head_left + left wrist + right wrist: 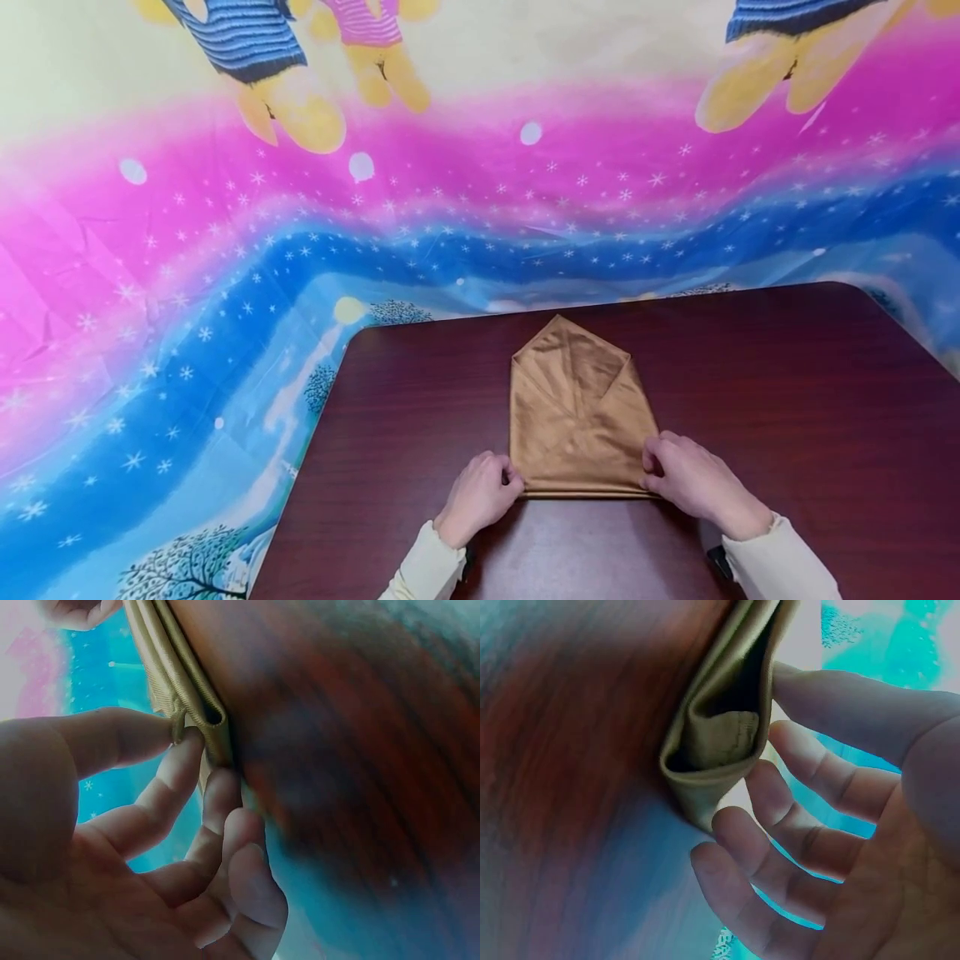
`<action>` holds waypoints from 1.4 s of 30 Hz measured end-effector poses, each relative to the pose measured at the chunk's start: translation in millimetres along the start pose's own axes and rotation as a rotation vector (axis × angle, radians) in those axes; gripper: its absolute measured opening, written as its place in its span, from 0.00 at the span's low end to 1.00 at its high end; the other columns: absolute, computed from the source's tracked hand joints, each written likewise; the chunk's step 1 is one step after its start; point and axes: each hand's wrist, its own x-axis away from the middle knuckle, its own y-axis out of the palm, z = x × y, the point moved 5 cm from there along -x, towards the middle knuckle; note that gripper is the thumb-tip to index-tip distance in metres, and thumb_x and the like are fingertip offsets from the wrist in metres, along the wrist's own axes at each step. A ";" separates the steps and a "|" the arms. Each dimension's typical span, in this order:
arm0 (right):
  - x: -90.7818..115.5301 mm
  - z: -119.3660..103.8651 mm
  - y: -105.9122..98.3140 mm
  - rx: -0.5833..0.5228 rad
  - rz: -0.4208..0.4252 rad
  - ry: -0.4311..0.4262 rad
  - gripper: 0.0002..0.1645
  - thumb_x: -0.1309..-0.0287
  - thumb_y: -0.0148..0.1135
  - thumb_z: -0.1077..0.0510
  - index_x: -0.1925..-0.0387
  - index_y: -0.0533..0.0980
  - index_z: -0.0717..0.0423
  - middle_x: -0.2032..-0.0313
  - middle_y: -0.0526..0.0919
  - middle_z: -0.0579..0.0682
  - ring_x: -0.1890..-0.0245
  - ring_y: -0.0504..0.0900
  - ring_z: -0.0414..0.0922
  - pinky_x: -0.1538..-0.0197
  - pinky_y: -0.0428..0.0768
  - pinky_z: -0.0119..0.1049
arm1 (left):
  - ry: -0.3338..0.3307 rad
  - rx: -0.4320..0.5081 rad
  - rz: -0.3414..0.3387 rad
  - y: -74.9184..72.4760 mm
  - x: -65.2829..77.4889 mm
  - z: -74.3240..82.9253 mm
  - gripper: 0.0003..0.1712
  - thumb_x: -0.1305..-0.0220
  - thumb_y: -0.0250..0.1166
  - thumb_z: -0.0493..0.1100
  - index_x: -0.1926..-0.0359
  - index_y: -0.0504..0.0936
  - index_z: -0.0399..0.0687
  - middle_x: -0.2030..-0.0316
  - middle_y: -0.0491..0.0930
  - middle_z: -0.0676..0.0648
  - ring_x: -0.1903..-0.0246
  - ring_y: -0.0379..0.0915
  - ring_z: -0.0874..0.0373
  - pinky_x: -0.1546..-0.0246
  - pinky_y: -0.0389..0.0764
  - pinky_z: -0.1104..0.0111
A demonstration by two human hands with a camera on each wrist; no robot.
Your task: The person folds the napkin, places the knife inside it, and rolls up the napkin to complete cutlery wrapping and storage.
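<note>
A folded gold-brown satin cloth (573, 442) lies on the table, its far end coming to a point and its straight folded edge nearest me. My left hand (483, 492) is at the near left corner. There the thumb and index finger pinch a thin layer of the cloth (178, 682), while the other fingers bend beside the fold. At the near right corner, my right hand (697, 479) touches the cloth with its thumb and fingertips, the fingers loosely bent and spread. Stacked layers and an open fold of the cloth (724, 739) show in the right wrist view.
The dark reddish-brown table (787, 400) has rounded far corners. Behind it and along its left side hangs a printed backdrop (450, 167) in pink, blue and cream, with snowflakes and bear figures. Light sleeves (783, 562) cover both forearms.
</note>
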 end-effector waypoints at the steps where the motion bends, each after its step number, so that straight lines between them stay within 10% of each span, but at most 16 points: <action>1: 0.2 0.0 1.2 -0.004 -0.003 0.003 0.16 0.57 0.73 0.53 0.78 0.70 0.45 0.74 0.72 0.43 0.74 0.70 0.42 0.74 0.68 0.38 | 0.001 0.002 -0.001 0.3 0.0 -0.2 0.08 0.49 0.64 0.45 0.82 0.78 0.56 0.79 0.74 0.56 0.75 0.72 0.60 0.72 0.73 0.69; 26: -1.5 -4.5 13.8 0.054 0.077 -0.059 0.17 0.64 0.73 0.57 0.79 0.69 0.44 0.72 0.69 0.42 0.70 0.70 0.43 0.73 0.68 0.38 | 0.050 0.016 -0.006 4.3 -1.7 -0.8 0.06 0.56 0.67 0.39 0.80 0.76 0.52 0.80 0.71 0.57 0.76 0.68 0.62 0.73 0.70 0.73; 35: 0.1 -16.2 13.7 0.083 0.145 -0.199 0.19 0.66 0.72 0.67 0.73 0.75 0.45 0.67 0.71 0.41 0.63 0.73 0.44 0.68 0.74 0.37 | 0.456 -0.150 -0.009 14.2 0.6 24.0 0.18 0.54 0.64 0.28 0.65 0.83 0.54 0.66 0.74 0.55 0.63 0.72 0.64 0.59 0.73 0.76; 42: 3.3 -18.9 14.6 0.126 0.200 -0.279 0.20 0.68 0.74 0.67 0.73 0.75 0.45 0.69 0.69 0.40 0.68 0.73 0.42 0.68 0.74 0.36 | 0.572 -0.274 -0.019 15.0 7.0 31.2 0.12 0.49 0.67 0.38 0.64 0.87 0.57 0.64 0.74 0.58 0.62 0.72 0.65 0.60 0.74 0.77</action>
